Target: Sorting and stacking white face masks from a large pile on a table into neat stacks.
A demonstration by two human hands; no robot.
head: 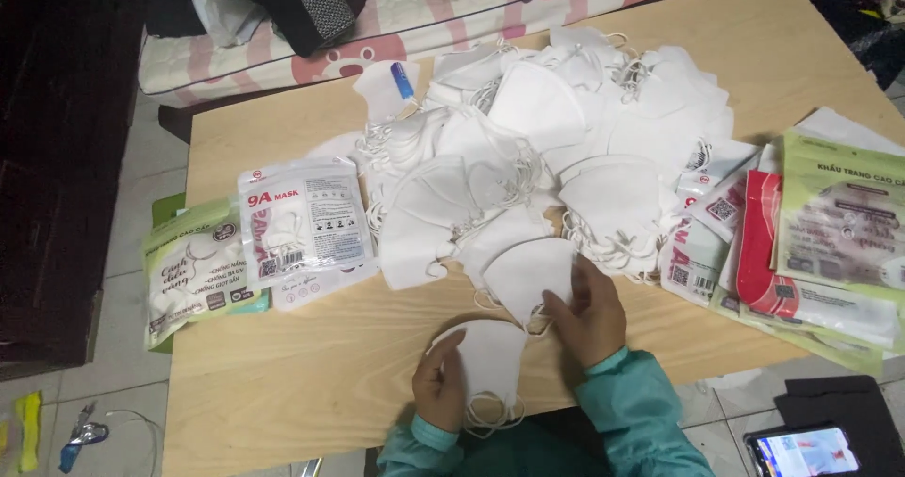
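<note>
At the near edge of the wooden table (311, 383), the left hand (440, 383) is closed on a folded white mask (490, 354), fingers curled over its left rim while the ear loops hang off the table edge below. The right hand (589, 315), in a teal sleeve, rests just beyond it, its fingers pinching the lower edge of a second white mask (528, 274) that lies flat on the wood (the two masks sit just beside each other, nearly touching).

Behind both hands spreads a big loose pile of white masks (528, 147), overlapping in every direction with their loops tangled; it covers the middle and far part of the table. A small blue object (403, 79) lies at the pile's far left edge; what it is cannot be told.

To the left of the pile sit two filled packets: a white one (302, 218) with a red mark and, touching it on the outside, a pale green one (193, 270) hanging over the table's side. On the right lies a stack of flat empty pouches (811, 241), green, red and white, fanned over one another.

On the floor by the near right corner a phone (803, 452) shows a lit screen. Past the table's far edge runs a pink-and-white patterned mattress (424, 15) with dark clothing on it.
</note>
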